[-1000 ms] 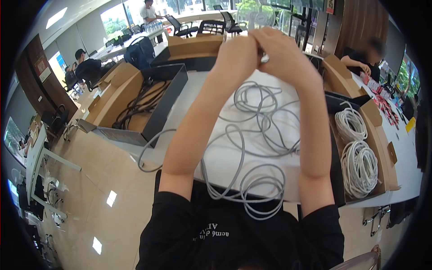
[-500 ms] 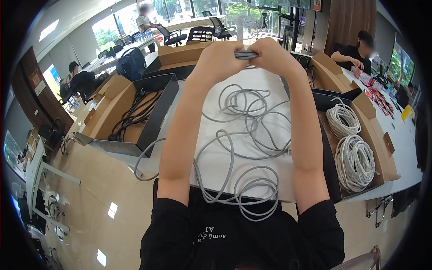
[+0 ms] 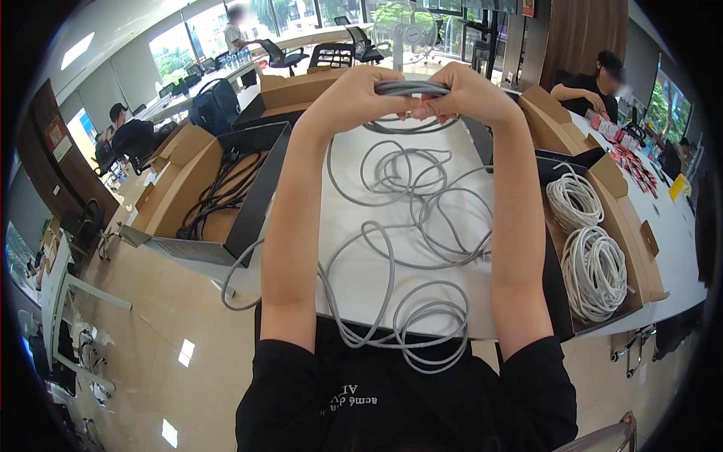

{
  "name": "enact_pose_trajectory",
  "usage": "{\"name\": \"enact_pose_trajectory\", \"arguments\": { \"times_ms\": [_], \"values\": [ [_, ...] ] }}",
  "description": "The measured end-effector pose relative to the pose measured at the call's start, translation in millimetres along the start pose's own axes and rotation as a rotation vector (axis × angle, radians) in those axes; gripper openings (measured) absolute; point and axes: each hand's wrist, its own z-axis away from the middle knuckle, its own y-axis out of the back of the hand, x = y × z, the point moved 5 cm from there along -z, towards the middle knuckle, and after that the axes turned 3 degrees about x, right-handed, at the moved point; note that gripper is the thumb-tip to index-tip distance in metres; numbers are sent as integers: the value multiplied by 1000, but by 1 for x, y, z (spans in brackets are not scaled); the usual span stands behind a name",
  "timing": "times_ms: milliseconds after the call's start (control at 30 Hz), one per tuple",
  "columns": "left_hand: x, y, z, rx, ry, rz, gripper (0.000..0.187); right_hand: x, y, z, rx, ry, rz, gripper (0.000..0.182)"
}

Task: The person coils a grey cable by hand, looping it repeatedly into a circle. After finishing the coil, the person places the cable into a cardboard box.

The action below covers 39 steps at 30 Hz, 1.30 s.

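Gathered loops of grey cable span the gap between my two hands, held up above the far part of the table. My left hand is closed around the left side of the coil. On the other side, my right hand grips it, with fingertips curled beneath the loops. More of the coil hangs just below my fingers. The rest of the grey cable lies in loose, tangled loops on the white table; some of it hangs over the near edge, and one loop sticks out past the left edge.
An open box with black power cords stands at left. At right, another box holds coiled white cables. More cardboard boxes stand farther back. A person works at the right-hand table; others are in the background.
My hands have moved apart, showing more of the coil between them. Loops now hang visibly beneath my fingers. The loose cable on the table looks nearly the same.
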Motion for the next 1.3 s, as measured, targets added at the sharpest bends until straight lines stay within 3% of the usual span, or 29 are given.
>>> {"name": "enact_pose_trajectory", "arguments": {
  "times_ms": [233, 400, 533, 667, 767, 800, 900, 933, 1067, 1167, 1200, 1300],
  "values": [
    [0, 7, 3, 53, -77, 238, 21, 6, 19, 5, 50, 201, -325, 34],
    [23, 7, -1, 380, -228, 369, 19, 14, 16, -4, 22, 394, -705, 43],
    [34, 8, 5, 443, -192, 333, 29, 14, 11, -11, -60, 450, -879, 41],
    [27, 12, 5, 421, -133, 312, 35, 12, 12, -8, 138, 297, -664, 32],
    [23, 10, 6, 346, -49, 220, 39, -3, 19, -2, 314, 322, -339, 33],
    [22, 9, 6, 310, -14, 186, 40, -12, 17, -1, 342, 373, -275, 36],
    [21, 10, 6, 285, -52, 86, 29, -16, 14, 2, 276, 258, -172, 36],
    [24, 11, 8, 260, -14, 86, 33, -17, 11, 2, 260, 260, -250, 36],
    [27, 13, 6, 475, -174, -61, 45, -9, 13, -5, 220, 279, -574, 38],
    [31, 14, 5, 590, -133, -74, 53, 1, 19, -6, 227, 309, -870, 33],
    [31, 13, 5, 639, -208, -50, 47, 5, 23, -8, 214, 297, -1008, 31],
    [13, 8, -6, 661, -250, 416, 45, 15, 27, -13, 336, 277, -1339, 34]
  ]
}}
